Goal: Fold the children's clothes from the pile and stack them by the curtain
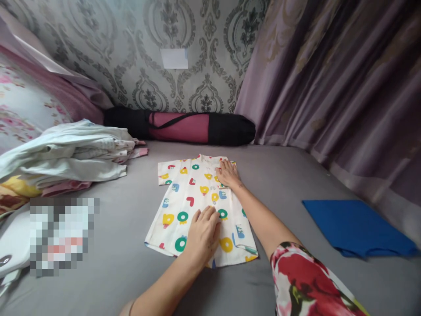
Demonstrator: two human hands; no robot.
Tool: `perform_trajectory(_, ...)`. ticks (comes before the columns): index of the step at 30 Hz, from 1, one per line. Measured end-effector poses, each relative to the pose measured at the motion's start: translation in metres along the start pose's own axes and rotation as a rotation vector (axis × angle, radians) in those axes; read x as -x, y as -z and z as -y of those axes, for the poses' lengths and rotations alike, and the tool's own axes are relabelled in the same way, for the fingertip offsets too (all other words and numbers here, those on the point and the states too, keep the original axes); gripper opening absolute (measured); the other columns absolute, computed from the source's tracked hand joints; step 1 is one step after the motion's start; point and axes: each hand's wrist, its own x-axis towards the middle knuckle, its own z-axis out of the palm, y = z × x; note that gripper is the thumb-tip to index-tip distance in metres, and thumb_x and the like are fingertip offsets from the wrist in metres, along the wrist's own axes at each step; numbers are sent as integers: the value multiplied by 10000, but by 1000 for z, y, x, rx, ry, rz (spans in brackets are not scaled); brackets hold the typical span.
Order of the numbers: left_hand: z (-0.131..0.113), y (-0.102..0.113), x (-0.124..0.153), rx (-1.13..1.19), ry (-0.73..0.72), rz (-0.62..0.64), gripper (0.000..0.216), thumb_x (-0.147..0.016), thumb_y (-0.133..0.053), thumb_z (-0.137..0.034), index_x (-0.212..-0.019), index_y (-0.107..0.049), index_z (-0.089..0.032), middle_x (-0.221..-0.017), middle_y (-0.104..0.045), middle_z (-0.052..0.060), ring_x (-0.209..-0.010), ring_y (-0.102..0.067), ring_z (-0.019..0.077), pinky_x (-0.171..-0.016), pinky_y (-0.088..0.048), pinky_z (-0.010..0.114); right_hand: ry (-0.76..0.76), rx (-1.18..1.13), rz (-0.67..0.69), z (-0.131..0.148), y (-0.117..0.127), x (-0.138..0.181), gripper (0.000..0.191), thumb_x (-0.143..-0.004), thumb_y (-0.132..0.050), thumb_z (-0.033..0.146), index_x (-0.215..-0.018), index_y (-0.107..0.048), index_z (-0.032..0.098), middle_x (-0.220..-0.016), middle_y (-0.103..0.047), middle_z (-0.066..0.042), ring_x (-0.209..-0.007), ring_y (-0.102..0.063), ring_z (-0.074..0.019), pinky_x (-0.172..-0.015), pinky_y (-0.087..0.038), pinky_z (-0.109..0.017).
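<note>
A small short-sleeved white shirt (179, 197), printed with coloured letters, lies spread on the grey sheet, its collar pointing away from me. My left hand (204, 226) rests on the lower middle of the shirt, fingers slightly bent and laid on the cloth. Farther up, my right hand (228, 174) lies flat with fingers spread over the sleeve on the right, which looks turned inward onto the body. The left sleeve sticks out to the side. At the lower right, the hem shows a small turned-up corner. Neither hand grips anything.
A blue folded cloth (358, 228) lies to the right. On the left are a heap of clothes (75, 145), a white device (16, 237) with a cable and a blurred-out item (66, 237). A black and maroon long bag (184, 127) lies along the wall, beside the purple curtain (296, 79).
</note>
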Motion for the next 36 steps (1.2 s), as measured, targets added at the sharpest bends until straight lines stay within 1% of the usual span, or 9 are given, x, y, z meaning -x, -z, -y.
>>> perform_trajectory(3,1,2,-1,19,4,14,284,-897,-402,-123,-1125,-560,-185,-1267,-596,117,-1222,-531,252,-1026,-401,500,11,-73,70,-1,11,3,629,-969,-152,446,-1511,-212,132,-1589,-139,-102,-1457,-79,-233,-1159,-65,-440)
perform_trajectory(6,3,4,-2,42,18,9,283,-910,-374,-120,-1114,-555,-194,-1250,-608,102,-1190,-554,229,-1035,-390,477,47,-105,77,-1,17,19,626,-970,-133,452,-1515,-201,152,-1595,-105,-94,-1461,-47,-228,-1159,-52,-445)
perform_trajectory(10,4,7,-5,63,20,42,281,-896,-364,-97,-1078,-560,-182,-1194,-628,103,-1129,-585,216,-1000,-422,430,98,-38,44,10,5,51,632,-973,-146,452,-1505,-230,121,-1590,-136,-92,-1459,-61,-215,-1164,-15,-413)
perform_trajectory(13,5,9,-5,73,15,44,270,-886,-375,-95,-1060,-564,-178,-1176,-629,105,-1121,-587,216,-975,-443,402,98,-35,-15,15,-3,61,624,-975,-173,444,-1499,-254,116,-1579,-190,-89,-1453,-107,-216,-1165,2,-399)
perform_trajectory(17,5,11,-5,83,14,36,248,-904,-379,-119,-1049,-570,-182,-1182,-630,101,-1119,-591,216,-962,-450,380,110,-131,-5,2,7,61,610,-984,-105,424,-1508,-237,142,-1585,-172,-56,-1453,-116,-174,-1168,-68,-347)
perform_trajectory(20,4,14,-6,83,10,49,238,-911,-372,-121,-1015,-579,-179,-1117,-651,96,-1058,-615,210,-922,-466,356,81,-119,-36,-15,15,71,608,-982,-111,391,-1513,-203,110,-1591,-125,-72,-1458,-82,-181,-1172,-56,-371)
perform_trajectory(23,4,15,-7,83,3,59,228,-909,-379,-124,-985,-585,-185,-1066,-660,89,-988,-632,207,-876,-476,333,87,-54,12,-22,15,90,630,-977,-165,413,-1500,-219,66,-1584,-129,-116,-1458,-87,-217,-1170,-60,-409)
perform_trajectory(28,10,12,-7,119,27,20,223,-921,-390,-164,-989,-601,-183,-1036,-681,84,-955,-643,211,-826,-480,311,98,-11,24,-8,10,124,640,-981,-173,421,-1498,-216,46,-1574,-161,-135,-1454,-110,-228,-1172,-53,-431)
perform_trajectory(36,21,29,-11,98,221,49,245,-925,-429,-239,-1040,-637,-185,-1032,-698,75,-910,-646,203,-785,-459,280,144,-40,118,9,18,203,690,-976,-167,481,-1512,-168,46,-1580,-83,-132,-1459,-44,-229,-1180,-43,-454)
